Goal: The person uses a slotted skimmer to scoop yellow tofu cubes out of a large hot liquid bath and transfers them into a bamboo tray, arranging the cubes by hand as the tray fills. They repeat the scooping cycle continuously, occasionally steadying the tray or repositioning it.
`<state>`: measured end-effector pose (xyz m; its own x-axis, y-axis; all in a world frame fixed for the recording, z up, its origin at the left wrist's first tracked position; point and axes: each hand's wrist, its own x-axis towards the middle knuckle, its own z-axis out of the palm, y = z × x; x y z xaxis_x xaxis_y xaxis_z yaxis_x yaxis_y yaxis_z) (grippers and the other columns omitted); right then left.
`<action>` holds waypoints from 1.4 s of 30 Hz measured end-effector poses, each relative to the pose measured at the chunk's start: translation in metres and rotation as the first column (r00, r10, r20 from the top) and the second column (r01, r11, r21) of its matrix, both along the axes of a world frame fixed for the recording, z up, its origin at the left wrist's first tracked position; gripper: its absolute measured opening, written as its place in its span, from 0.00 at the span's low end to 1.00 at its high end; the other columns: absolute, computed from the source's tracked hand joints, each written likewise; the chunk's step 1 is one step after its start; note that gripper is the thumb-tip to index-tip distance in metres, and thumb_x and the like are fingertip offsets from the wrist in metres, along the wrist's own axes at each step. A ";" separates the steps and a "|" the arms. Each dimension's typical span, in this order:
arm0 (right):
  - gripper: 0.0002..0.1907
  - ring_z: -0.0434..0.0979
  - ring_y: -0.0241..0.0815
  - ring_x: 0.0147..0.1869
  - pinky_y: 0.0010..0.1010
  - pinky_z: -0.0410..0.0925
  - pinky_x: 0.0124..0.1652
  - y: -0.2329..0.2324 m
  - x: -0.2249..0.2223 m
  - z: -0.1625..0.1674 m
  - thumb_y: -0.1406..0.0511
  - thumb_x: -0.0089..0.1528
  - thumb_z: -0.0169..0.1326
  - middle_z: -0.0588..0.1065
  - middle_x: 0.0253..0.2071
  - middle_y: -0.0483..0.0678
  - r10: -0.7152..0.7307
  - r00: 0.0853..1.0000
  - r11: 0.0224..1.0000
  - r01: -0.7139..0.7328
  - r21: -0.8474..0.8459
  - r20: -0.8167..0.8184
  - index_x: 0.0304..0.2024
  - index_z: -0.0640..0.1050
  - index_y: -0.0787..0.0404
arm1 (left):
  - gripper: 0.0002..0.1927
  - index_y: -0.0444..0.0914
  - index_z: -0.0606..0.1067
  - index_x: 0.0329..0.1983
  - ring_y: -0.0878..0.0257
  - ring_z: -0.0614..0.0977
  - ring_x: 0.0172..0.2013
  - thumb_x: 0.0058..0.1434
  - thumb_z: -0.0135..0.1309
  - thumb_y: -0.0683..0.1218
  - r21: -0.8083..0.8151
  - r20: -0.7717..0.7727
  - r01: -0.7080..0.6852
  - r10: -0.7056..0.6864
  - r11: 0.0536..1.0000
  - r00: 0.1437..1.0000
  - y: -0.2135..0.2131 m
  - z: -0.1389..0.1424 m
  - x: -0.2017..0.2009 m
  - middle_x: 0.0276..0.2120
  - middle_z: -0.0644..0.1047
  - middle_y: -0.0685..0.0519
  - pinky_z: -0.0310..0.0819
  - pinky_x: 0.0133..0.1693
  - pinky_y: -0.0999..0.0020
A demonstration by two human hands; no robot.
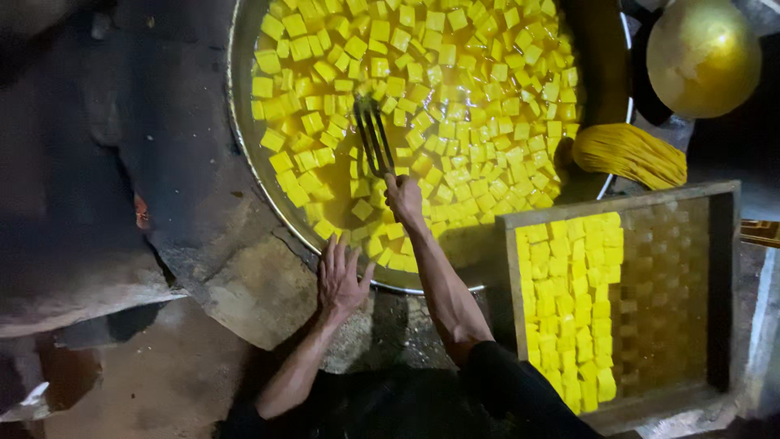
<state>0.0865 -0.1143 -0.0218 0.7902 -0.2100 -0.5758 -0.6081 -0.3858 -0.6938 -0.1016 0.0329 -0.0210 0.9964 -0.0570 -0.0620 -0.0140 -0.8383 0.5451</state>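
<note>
Left hand (340, 280) splayed on stove rim (268, 284); right hand (404, 197) outstretched, gripping fork (374, 138)

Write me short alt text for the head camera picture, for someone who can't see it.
A person's right hand holds a long fork over a wide pan of yellow cubes floating in yellow liquid. Their left hand rests flat on the stone edge; a wooden tray half filled with cubes sits alongside.

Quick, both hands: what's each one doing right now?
Left hand: open, fingers spread flat on the stone ledge beside the big pan.
Right hand: closed on the fork tool over the yellow cubes.
</note>
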 end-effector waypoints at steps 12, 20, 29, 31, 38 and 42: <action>0.21 0.83 0.52 0.34 0.43 0.72 0.38 0.019 0.069 -0.017 0.52 0.65 0.52 0.80 0.29 0.56 0.122 0.969 0.991 -0.106 -0.083 0.214 0.40 0.80 0.65 | 0.26 0.33 0.76 0.53 0.41 0.57 0.70 0.62 0.56 0.58 -0.008 -0.072 0.031 -0.032 0.999 0.997 0.004 0.003 0.007 0.68 0.61 0.38 0.51 0.64 0.41; 0.21 0.78 0.42 0.28 0.36 0.70 0.31 0.003 0.089 -0.021 0.53 0.66 0.55 0.78 0.27 0.52 0.114 0.921 0.993 -0.093 -0.075 0.373 0.42 0.80 0.68 | 0.25 0.34 0.76 0.53 0.42 0.58 0.70 0.61 0.56 0.56 -0.046 -0.042 -0.013 0.011 0.999 0.999 -0.001 0.016 0.008 0.68 0.63 0.40 0.53 0.65 0.44; 0.20 0.73 0.32 0.26 0.28 0.68 0.27 -0.083 -0.011 0.042 0.54 0.67 0.55 0.76 0.27 0.46 -0.177 0.905 0.928 0.022 0.372 0.387 0.45 0.78 0.66 | 0.22 0.34 0.77 0.50 0.40 0.62 0.69 0.63 0.55 0.56 0.024 -0.019 -0.012 0.013 1.000 1.000 -0.005 -0.018 -0.029 0.66 0.66 0.38 0.57 0.64 0.41; 0.20 0.74 0.32 0.26 0.28 0.69 0.28 -0.134 -0.083 0.059 0.53 0.67 0.55 0.77 0.27 0.46 -0.188 0.907 0.956 0.081 0.282 0.377 0.44 0.79 0.65 | 0.19 0.35 0.77 0.49 0.35 0.63 0.68 0.63 0.55 0.53 0.114 0.208 0.046 -0.069 0.992 0.976 -0.008 -0.035 -0.043 0.66 0.67 0.34 0.57 0.65 0.38; 0.19 0.77 0.44 0.31 0.34 0.69 0.32 -0.259 -0.399 0.109 0.53 0.64 0.61 0.79 0.30 0.53 -0.252 0.854 0.922 0.355 -0.156 0.455 0.46 0.82 0.60 | 0.14 0.31 0.76 0.50 0.35 0.68 0.63 0.69 0.60 0.47 0.051 0.352 0.141 -0.149 0.989 0.924 0.013 -0.050 -0.088 0.61 0.70 0.34 0.60 0.64 0.38; 0.18 0.81 0.45 0.35 0.35 0.71 0.35 -0.279 -0.565 0.145 0.55 0.65 0.61 0.80 0.34 0.54 -0.421 0.838 0.772 0.532 -0.348 0.347 0.47 0.81 0.62 | 0.12 0.32 0.77 0.51 0.38 0.70 0.62 0.69 0.59 0.44 0.027 0.332 0.232 -0.228 0.972 0.915 -0.006 -0.026 -0.078 0.60 0.71 0.37 0.61 0.63 0.40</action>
<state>-0.4780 -0.3930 0.1234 0.6209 -0.7686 -0.1542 -0.6303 -0.3725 -0.6812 -0.1801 0.0272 -0.0470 0.9191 -0.2858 0.2711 -0.3871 -0.7833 0.4864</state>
